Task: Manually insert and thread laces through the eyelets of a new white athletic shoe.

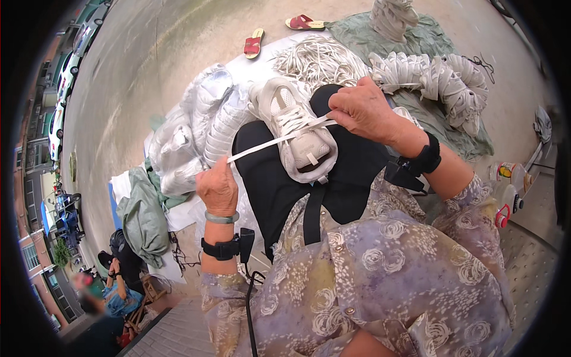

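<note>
A white and beige sneaker (284,101) rests on my lap over black cloth (262,172), with its heel opening toward me. White lace criss-crosses its upper part. My left hand (218,187) is closed on one end of the shoelace (259,146), left of the shoe and lower than it. On the other side, my right hand (366,113) pinches the other end near the black cloth. Both ends stretch taut and nearly straight across the tongue (308,143).
A heap of loose white laces (321,59) lies beyond the shoe. Bundled shoes (455,89) sit on green sheeting at right; plastic-wrapped stacks (196,119) are at left. Red sandals (254,43) lie farther off. Bottles (508,196) stand at right. Another person (119,291) sits at lower left.
</note>
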Demonstrator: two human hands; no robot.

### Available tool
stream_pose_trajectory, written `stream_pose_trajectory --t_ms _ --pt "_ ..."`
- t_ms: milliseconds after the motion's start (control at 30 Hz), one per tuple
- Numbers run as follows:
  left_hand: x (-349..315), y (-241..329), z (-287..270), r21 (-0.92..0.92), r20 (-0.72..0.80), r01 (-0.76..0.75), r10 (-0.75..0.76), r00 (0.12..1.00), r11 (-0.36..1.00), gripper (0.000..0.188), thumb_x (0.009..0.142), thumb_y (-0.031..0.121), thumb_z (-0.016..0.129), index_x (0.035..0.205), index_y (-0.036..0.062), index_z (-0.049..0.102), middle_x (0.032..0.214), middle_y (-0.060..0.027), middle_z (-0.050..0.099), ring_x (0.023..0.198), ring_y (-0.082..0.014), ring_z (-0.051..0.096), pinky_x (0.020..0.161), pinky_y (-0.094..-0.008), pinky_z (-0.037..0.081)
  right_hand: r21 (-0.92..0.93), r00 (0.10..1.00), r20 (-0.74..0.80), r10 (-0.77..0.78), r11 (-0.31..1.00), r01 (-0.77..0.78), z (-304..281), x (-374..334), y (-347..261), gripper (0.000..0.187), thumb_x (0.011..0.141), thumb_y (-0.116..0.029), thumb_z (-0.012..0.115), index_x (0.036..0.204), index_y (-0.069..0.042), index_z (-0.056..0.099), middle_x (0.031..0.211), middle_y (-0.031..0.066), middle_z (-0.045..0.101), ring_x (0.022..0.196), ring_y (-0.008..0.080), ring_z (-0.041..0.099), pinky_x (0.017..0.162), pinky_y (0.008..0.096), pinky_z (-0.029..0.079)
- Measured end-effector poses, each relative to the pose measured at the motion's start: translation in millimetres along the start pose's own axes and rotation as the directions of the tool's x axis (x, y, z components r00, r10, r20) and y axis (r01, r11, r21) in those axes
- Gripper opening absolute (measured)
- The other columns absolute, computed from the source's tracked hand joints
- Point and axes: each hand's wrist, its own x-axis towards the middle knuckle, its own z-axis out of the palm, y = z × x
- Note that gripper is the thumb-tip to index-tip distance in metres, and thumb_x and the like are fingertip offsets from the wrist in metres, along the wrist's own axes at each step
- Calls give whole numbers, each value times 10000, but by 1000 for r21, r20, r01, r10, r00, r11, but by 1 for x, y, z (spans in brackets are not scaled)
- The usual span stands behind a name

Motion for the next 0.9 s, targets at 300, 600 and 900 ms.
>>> stream_pose_trajectory --t_ms 300,600,900 --pt "-58 -75 -46 92 -174 397 -378 909 913 206 796 33 573 982 48 661 663 -159 600 602 -312 586 556 -375 453 1 998 -61 -11 1000 11 59 9 -22 89 776 -168 591 773 -90 548 671 46 561 663 243 563 646 348 347" --pt "-118 -61 -12 55 250 581 -574 779 812 228 764 120 614 981 58 644 792 -142 636 739 -317 604 677 -413 466 -67 997 19 -71 995 72 67 12 -29 51 771 -141 554 770 -97 528 689 55 596 646 255 566 649 375 320" --pt "31 55 26 -456 200 196 -115 973 868 299 825 295 605 982 40 599 972 -131 620 938 -308 556 799 -385 419 -91 998 11 -65 994 66 67 12 -30 71 768 -142 570 800 -89 533 694 61 590 657 252 566 661 369 329"
